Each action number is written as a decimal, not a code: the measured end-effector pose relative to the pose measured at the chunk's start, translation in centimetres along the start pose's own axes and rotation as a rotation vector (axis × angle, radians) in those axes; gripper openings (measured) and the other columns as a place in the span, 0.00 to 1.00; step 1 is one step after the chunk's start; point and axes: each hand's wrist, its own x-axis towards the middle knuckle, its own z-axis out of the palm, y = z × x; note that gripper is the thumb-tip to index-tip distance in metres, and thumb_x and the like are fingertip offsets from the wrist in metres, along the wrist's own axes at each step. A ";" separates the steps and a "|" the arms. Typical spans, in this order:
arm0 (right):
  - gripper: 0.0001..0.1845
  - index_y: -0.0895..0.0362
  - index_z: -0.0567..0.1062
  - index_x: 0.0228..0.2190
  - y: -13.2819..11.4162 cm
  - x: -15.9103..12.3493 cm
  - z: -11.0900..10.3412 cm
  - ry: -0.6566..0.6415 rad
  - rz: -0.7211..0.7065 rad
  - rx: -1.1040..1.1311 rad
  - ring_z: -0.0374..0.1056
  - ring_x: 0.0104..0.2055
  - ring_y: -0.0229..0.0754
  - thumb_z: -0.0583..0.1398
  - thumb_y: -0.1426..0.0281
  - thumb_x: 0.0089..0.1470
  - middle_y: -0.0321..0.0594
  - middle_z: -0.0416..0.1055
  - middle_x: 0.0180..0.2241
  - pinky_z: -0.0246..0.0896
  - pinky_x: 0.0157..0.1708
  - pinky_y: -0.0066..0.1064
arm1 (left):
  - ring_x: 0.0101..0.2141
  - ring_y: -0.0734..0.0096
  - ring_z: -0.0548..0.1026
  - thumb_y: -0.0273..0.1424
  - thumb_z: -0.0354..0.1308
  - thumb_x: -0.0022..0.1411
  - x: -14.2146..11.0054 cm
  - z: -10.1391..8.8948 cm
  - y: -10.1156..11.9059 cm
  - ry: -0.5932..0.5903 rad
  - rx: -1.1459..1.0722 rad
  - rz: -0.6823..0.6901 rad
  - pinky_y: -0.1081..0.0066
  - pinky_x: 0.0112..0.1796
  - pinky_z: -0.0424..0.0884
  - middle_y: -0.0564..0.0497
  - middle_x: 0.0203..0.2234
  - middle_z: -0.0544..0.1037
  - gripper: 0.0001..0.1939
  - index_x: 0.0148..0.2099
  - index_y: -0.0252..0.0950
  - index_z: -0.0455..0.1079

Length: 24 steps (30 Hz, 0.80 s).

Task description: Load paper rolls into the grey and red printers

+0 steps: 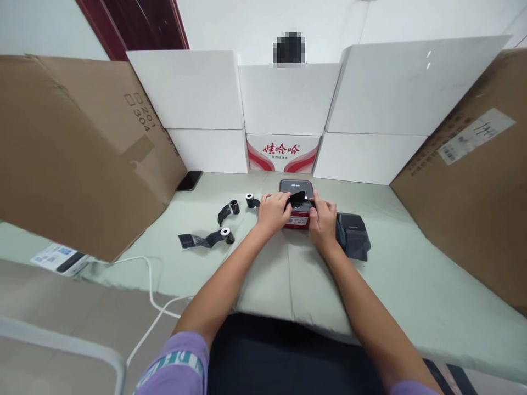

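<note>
A small red and black printer (pixel 297 220) stands before me at the middle of the cloth-covered table. A black strip (pixel 297 196) sticks up from its top. My left hand (pixel 274 210) is at the printer's left side, its bent fingers closed at the strip's edge. Round the right side of the printer my right hand (pixel 323 219) is closed, thumb toward me. Next to the right hand lies a dark pouch-like item (pixel 354 237). Left of the printer are a small roll (pixel 250 201), another roll (pixel 234 207) and a nearer roll (pixel 226 236), with dark strips trailing from them.
White boxes (pixel 284 99) form a wall behind the table (pixel 263 274). Large cardboard boxes stand at the left (pixel 82 148) and right (pixel 473 181). A phone (pixel 190 180) lies by the left box. A white cable (pixel 150 280) hangs over the front edge. Behind the boxes a person's head shows, blurred.
</note>
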 end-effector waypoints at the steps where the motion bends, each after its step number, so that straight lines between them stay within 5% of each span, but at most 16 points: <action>1: 0.32 0.53 0.62 0.69 0.0 -0.1 0.1 0.004 0.002 0.010 0.61 0.53 0.56 0.47 0.62 0.68 0.48 0.75 0.56 0.56 0.58 0.51 | 0.55 0.60 0.76 0.31 0.52 0.72 0.1 0.0 0.1 0.008 -0.002 -0.012 0.57 0.60 0.59 0.46 0.55 0.80 0.18 0.60 0.40 0.71; 9: 0.33 0.55 0.57 0.70 1.2 -0.7 1.3 0.000 -0.042 0.152 0.63 0.60 0.56 0.47 0.60 0.68 0.54 0.68 0.61 0.58 0.61 0.55 | 0.52 0.58 0.77 0.32 0.53 0.72 2.7 -0.3 0.4 -0.026 -0.039 -0.133 0.52 0.62 0.58 0.47 0.47 0.82 0.13 0.45 0.44 0.80; 14: 0.44 0.61 0.54 0.70 2.0 -1.2 2.0 -0.015 0.126 0.249 0.66 0.61 0.59 0.58 0.52 0.61 0.62 0.61 0.65 0.64 0.60 0.54 | 0.68 0.56 0.64 0.34 0.56 0.70 2.0 1.7 0.7 0.205 -0.413 -0.369 0.59 0.66 0.60 0.40 0.67 0.68 0.22 0.63 0.38 0.70; 18: 0.44 0.60 0.64 0.63 2.5 -0.8 2.1 -0.064 0.183 0.253 0.67 0.61 0.61 0.65 0.51 0.52 0.60 0.70 0.59 0.63 0.61 0.55 | 0.64 0.53 0.71 0.40 0.58 0.69 0.1 3.4 1.2 0.181 -0.745 -0.635 0.57 0.63 0.65 0.38 0.63 0.73 0.28 0.67 0.36 0.64; 24: 0.33 0.58 0.75 0.53 0.8 1.6 -1.4 -0.234 0.179 0.241 0.74 0.51 0.59 0.69 0.57 0.49 0.54 0.79 0.49 0.69 0.53 0.50 | 0.54 0.56 0.79 0.37 0.65 0.62 -1.0 3.5 0.8 0.100 -0.881 -0.478 0.60 0.58 0.71 0.43 0.53 0.81 0.28 0.63 0.38 0.68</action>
